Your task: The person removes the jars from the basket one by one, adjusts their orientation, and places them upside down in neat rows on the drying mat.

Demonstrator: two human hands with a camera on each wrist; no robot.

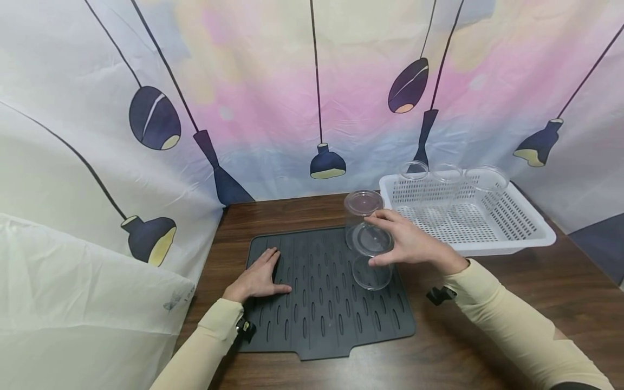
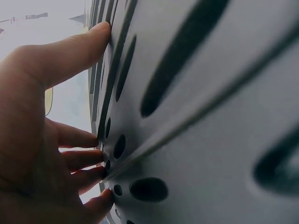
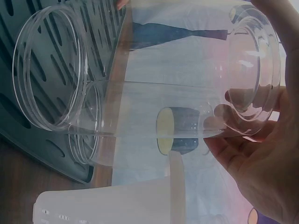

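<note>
My right hand (image 1: pixel 409 241) grips a clear plastic cup (image 1: pixel 372 279) by its upper end, thumb on the near side and fingers on the far side. The cup is upright on its axis, with its lower rim close over the right part of a dark grey ridged drying mat (image 1: pixel 312 319). Just behind it, at the mat's far right corner, stands another clear cup (image 1: pixel 363 201), partly hidden by the held one. On the mat's left side rests my left hand (image 1: pixel 258 276), fingers extended and thumb spread; in the left wrist view its fingertips touch the mat's surface (image 2: pixel 210 163).
A white perforated basket (image 1: pixel 528 235) sits at the back right, with several clear cups (image 1: pixel 446 173) inside. The brown wooden table (image 1: pixel 468 325) carries everything. A curtain (image 1: pixel 273 81) printed with hanging lamps rises behind the table, and white cloth (image 1: pixel 88 303) hangs at the left.
</note>
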